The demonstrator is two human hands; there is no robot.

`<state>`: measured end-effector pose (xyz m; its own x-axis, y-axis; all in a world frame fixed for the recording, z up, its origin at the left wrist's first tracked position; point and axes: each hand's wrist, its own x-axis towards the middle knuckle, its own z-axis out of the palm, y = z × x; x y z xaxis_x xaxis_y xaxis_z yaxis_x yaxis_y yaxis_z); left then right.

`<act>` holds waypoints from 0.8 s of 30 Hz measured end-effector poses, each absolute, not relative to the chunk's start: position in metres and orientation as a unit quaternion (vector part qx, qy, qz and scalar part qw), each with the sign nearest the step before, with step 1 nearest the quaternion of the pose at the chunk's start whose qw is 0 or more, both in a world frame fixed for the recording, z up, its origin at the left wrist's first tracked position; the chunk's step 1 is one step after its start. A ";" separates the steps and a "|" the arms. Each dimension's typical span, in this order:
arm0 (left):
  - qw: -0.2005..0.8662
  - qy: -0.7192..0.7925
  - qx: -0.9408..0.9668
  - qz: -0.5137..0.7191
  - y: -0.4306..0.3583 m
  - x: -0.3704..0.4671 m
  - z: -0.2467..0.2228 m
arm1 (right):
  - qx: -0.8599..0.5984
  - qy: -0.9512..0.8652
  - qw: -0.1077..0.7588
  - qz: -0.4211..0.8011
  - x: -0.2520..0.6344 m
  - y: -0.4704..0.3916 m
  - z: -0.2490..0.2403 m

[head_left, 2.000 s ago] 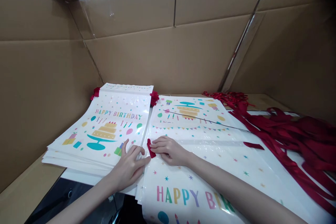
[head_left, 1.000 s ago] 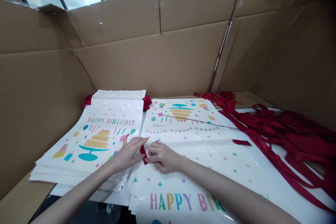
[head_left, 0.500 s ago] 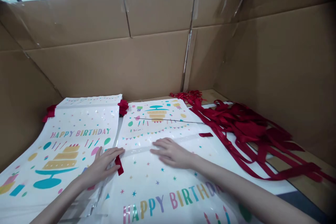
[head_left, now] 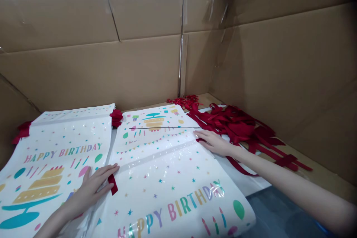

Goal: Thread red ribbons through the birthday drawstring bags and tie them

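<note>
Birthday sheet [head_left: 167,171], one large glossy print, lay between and under the two hands and curved downward at its near right corner. Two red tabs showed on it, one at each side edge: a left tab [head_left: 113,185] and a right tab [head_left: 199,140], the latter mostly covered by fingers. A single thin dark wire [head_left: 167,128] crossed the sheet's far part.

Large coloured capitals on the sheet read HAPPY BIRTHDAY, with three candles and a green balloon printed below. One pile [head_left: 69,134] of similar sheets lay to the sheet's left; its top print also read HAPPY BIRTHDAY, above one cake on a stand. The number of sheets in it could not be told. Two red bunches stuck out from the pile, a left bunch [head_left: 23,130] and a right bunch [head_left: 117,118].

One heap of red ribbon [head_left: 240,128] rested on the counter [head_left: 326,178] to the sheet's right, and one tangle of fine red strands [head_left: 185,100] sat beyond its far right corner.

The left hand [head_left: 87,191] was open at the sheet's left edge, its fingertips touching the left tab. The right hand [head_left: 213,143] had its fingers on the right tab at the opposite edge; whether it gripped could not be told.
</note>
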<state>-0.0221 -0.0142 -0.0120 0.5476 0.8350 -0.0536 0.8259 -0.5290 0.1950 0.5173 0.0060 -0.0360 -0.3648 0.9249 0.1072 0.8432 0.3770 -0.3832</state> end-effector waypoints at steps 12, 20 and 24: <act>0.121 0.484 0.866 0.005 -0.013 -0.022 -0.012 | -0.601 -0.723 0.033 0.339 0.535 0.064 -0.018; 0.138 0.491 0.860 -0.005 -0.013 -0.021 -0.010 | -0.602 -0.693 0.040 0.395 0.562 0.070 -0.003; 0.146 0.492 0.858 0.001 -0.014 -0.021 -0.011 | -0.615 -0.668 0.071 0.413 0.565 0.067 -0.003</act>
<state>-0.0214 -0.0138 -0.0112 0.5168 0.8441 -0.1431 0.8438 -0.4739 0.2519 0.5650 0.0667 -0.0030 -0.2325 0.8804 -0.4134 0.7632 -0.0983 -0.6386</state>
